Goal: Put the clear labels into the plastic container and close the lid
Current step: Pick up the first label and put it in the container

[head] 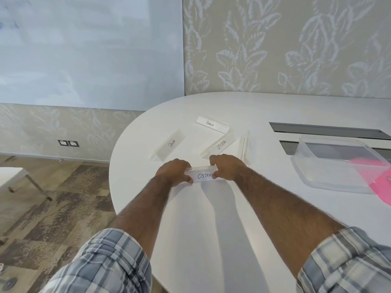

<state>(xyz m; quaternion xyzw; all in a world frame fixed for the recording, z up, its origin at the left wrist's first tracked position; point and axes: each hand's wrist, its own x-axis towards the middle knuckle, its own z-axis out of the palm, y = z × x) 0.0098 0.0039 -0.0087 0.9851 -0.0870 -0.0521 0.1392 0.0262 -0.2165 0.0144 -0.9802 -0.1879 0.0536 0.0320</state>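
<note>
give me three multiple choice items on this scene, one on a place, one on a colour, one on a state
1. Where is the plastic container relative to the hands?
A. to their right
B. to their left
C. between them

2. What colour is the lid beside the container?
A. blue
B. pink
C. green

3. How is the OSTRICH label held?
A. left hand only
B. lying untouched
C. by both hands

Answers: 1 A, it sits at the table's right side; 2 B, bright pink shows at the right edge; 3 C, the left hand and right hand grip its ends.
</note>
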